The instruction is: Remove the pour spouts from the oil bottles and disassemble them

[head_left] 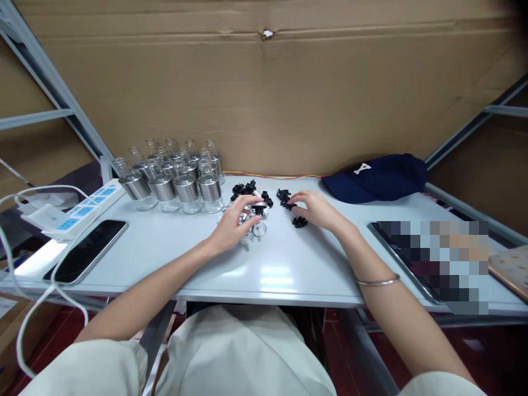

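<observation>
My left hand [233, 225] grips a black ribbed stopper [258, 209] with a silvery top between thumb and fingers. Below and beside that hand lie several shiny silver caps [259, 229], partly covered by it. Behind it sits a pile of small black parts [244, 188]. My right hand [315, 209] has thumb and index finger pinched at the edge of a second group of black pieces [284, 195]; the piece at the fingertips is mostly hidden. Nearer to me, under the right hand, is another small cluster of black pieces [300, 222].
Several glass bottles with metal sleeves [186, 188] stand at the back left. A power strip [84, 212] with white cables and a phone [86, 252] lie on the left. A navy cap [377, 179] and a pixelated tablet-like device [406, 264] are on the right of the white table [289, 275].
</observation>
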The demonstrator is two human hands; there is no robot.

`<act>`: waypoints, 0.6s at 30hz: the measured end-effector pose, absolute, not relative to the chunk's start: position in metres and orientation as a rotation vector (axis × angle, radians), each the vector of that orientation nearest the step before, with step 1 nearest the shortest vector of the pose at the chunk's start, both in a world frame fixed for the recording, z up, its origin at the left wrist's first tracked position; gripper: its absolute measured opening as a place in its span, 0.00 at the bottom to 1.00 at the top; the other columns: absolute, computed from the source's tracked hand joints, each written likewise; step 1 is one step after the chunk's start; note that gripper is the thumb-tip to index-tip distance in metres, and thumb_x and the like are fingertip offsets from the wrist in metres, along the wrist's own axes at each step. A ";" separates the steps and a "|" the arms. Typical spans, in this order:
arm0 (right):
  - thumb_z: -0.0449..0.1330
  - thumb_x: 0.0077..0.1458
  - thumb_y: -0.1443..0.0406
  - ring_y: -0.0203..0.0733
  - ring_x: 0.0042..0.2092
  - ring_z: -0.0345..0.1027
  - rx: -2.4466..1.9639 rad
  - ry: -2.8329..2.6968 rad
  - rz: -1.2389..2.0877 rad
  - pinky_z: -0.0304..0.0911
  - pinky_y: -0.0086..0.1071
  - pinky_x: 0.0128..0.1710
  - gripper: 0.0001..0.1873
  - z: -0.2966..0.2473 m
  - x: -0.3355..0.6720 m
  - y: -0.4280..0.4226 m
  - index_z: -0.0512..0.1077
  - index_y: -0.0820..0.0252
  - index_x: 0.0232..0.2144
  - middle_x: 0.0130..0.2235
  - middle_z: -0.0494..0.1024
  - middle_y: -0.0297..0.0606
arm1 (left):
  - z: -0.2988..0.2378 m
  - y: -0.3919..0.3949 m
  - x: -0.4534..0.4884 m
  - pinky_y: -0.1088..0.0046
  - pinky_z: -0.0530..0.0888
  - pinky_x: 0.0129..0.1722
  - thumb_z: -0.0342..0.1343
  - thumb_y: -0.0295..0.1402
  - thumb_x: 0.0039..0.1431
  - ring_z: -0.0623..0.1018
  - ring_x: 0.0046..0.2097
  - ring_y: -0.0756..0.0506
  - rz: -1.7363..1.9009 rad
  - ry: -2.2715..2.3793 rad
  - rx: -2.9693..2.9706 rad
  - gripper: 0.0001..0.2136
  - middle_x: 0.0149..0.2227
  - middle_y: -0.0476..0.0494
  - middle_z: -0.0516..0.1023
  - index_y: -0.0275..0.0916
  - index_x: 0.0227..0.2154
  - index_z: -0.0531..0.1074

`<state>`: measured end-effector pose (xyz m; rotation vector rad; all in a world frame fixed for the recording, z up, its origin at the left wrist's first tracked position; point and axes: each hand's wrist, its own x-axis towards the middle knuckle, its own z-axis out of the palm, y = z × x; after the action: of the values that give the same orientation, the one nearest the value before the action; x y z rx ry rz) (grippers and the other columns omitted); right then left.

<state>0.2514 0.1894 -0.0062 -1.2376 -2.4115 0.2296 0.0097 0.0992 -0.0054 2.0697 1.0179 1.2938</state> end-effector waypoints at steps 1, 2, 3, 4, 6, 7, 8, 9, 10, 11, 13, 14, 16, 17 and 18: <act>0.57 0.49 0.71 0.53 0.46 0.69 -1.275 -2.449 0.189 0.61 0.43 0.49 0.11 -0.011 0.254 0.193 0.78 0.64 0.35 0.43 0.78 0.49 | -0.006 0.099 0.010 0.71 0.70 0.46 0.52 0.31 0.59 0.71 0.48 0.47 1.300 1.021 2.058 0.13 0.49 0.43 0.69 0.42 0.47 0.66; 0.57 0.49 0.72 0.52 0.46 0.70 -1.301 -2.476 0.170 0.62 0.41 0.48 0.12 -0.015 0.255 0.196 0.78 0.64 0.35 0.43 0.78 0.48 | -0.006 0.099 0.010 0.70 0.70 0.46 0.52 0.31 0.59 0.71 0.48 0.47 1.301 1.025 2.052 0.13 0.49 0.43 0.69 0.41 0.47 0.66; 0.57 0.49 0.72 0.50 0.45 0.71 -1.319 -2.491 0.170 0.62 0.39 0.47 0.12 -0.017 0.256 0.198 0.78 0.63 0.35 0.42 0.78 0.47 | -0.007 0.100 0.010 0.70 0.70 0.47 0.52 0.31 0.59 0.71 0.47 0.47 1.297 1.032 2.050 0.13 0.48 0.43 0.70 0.41 0.47 0.66; 0.57 0.49 0.72 0.49 0.43 0.71 -1.332 -2.495 0.178 0.63 0.36 0.46 0.11 -0.019 0.257 0.199 0.78 0.62 0.34 0.42 0.79 0.45 | -0.007 0.100 0.010 0.70 0.70 0.46 0.52 0.30 0.59 0.72 0.46 0.47 1.288 1.039 2.052 0.13 0.48 0.43 0.70 0.41 0.47 0.66; 0.57 0.49 0.71 0.46 0.41 0.72 -1.351 -2.479 0.194 0.63 0.33 0.44 0.10 -0.020 0.257 0.199 0.78 0.61 0.33 0.40 0.79 0.42 | -0.008 0.100 0.009 0.70 0.71 0.45 0.52 0.30 0.59 0.72 0.45 0.47 1.271 1.041 2.068 0.13 0.48 0.43 0.70 0.41 0.47 0.66; 0.58 0.49 0.70 0.45 0.40 0.72 -1.359 -2.473 0.195 0.63 0.32 0.43 0.09 -0.020 0.256 0.199 0.78 0.61 0.32 0.40 0.79 0.42 | -0.009 0.100 0.009 0.70 0.71 0.44 0.52 0.30 0.59 0.72 0.45 0.47 1.268 1.036 2.078 0.13 0.47 0.43 0.70 0.42 0.47 0.67; 0.58 0.49 0.69 0.44 0.39 0.72 -1.368 -2.471 0.189 0.63 0.32 0.42 0.09 -0.019 0.256 0.198 0.78 0.61 0.32 0.39 0.80 0.41 | -0.009 0.100 0.009 0.71 0.71 0.43 0.52 0.30 0.58 0.72 0.46 0.47 1.269 1.029 2.086 0.13 0.47 0.43 0.69 0.42 0.47 0.67; 0.58 0.49 0.68 0.44 0.38 0.72 -1.379 -2.473 0.176 0.62 0.32 0.41 0.08 -0.018 0.255 0.197 0.78 0.61 0.32 0.39 0.80 0.41 | -0.009 0.101 0.009 0.71 0.71 0.43 0.52 0.30 0.58 0.72 0.46 0.47 1.277 1.021 2.091 0.13 0.47 0.43 0.69 0.42 0.46 0.67; 0.58 0.50 0.68 0.44 0.38 0.72 -1.393 -2.478 0.160 0.62 0.32 0.40 0.08 -0.016 0.254 0.196 0.77 0.60 0.32 0.39 0.80 0.41 | -0.009 0.101 0.009 0.71 0.71 0.43 0.51 0.30 0.58 0.72 0.46 0.47 1.287 1.011 2.093 0.12 0.47 0.43 0.68 0.42 0.46 0.68; 0.58 0.50 0.67 0.44 0.38 0.72 -1.407 -2.482 0.143 0.62 0.31 0.39 0.08 -0.015 0.253 0.195 0.77 0.60 0.31 0.39 0.80 0.41 | -0.009 0.101 0.009 0.72 0.72 0.42 0.51 0.30 0.58 0.72 0.46 0.47 1.298 1.002 2.092 0.12 0.47 0.42 0.68 0.42 0.46 0.68; 0.58 0.50 0.67 0.44 0.37 0.72 -1.430 -2.473 0.110 0.61 0.31 0.38 0.08 -0.013 0.252 0.194 0.77 0.59 0.31 0.38 0.80 0.41 | -0.009 0.101 0.010 0.72 0.72 0.42 0.51 0.29 0.58 0.71 0.46 0.47 1.318 0.989 2.082 0.12 0.46 0.42 0.68 0.41 0.46 0.68; 0.57 0.51 0.67 0.44 0.37 0.72 -1.439 -2.460 0.095 0.61 0.31 0.37 0.08 -0.012 0.252 0.193 0.77 0.59 0.31 0.38 0.80 0.40 | -0.009 0.101 0.010 0.72 0.72 0.42 0.51 0.29 0.58 0.71 0.46 0.47 1.323 0.982 2.074 0.12 0.46 0.42 0.67 0.41 0.46 0.68; 0.56 0.51 0.67 0.44 0.37 0.71 -1.452 -2.426 0.069 0.60 0.31 0.36 0.09 -0.010 0.252 0.191 0.76 0.59 0.31 0.37 0.79 0.41 | -0.009 0.100 0.010 0.73 0.72 0.42 0.52 0.28 0.57 0.71 0.46 0.48 1.328 0.967 2.056 0.13 0.46 0.42 0.67 0.41 0.46 0.67; 0.55 0.51 0.67 0.45 0.37 0.71 -1.459 -2.409 0.062 0.60 0.32 0.36 0.09 -0.009 0.251 0.190 0.76 0.60 0.31 0.36 0.79 0.41 | -0.009 0.100 0.010 0.73 0.73 0.42 0.52 0.28 0.57 0.71 0.46 0.48 1.326 0.961 2.050 0.13 0.46 0.42 0.66 0.41 0.45 0.67; 0.55 0.51 0.67 0.45 0.36 0.71 -1.465 -2.391 0.059 0.60 0.32 0.36 0.09 -0.008 0.251 0.189 0.76 0.60 0.31 0.36 0.79 0.42 | -0.009 0.100 0.010 0.74 0.73 0.41 0.53 0.28 0.56 0.71 0.46 0.48 1.323 0.954 2.046 0.13 0.47 0.42 0.66 0.41 0.45 0.67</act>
<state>0.2511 0.1894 -0.0080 -1.4648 -2.3907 0.0589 0.0104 0.1004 -0.0090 2.0457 0.9541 1.3233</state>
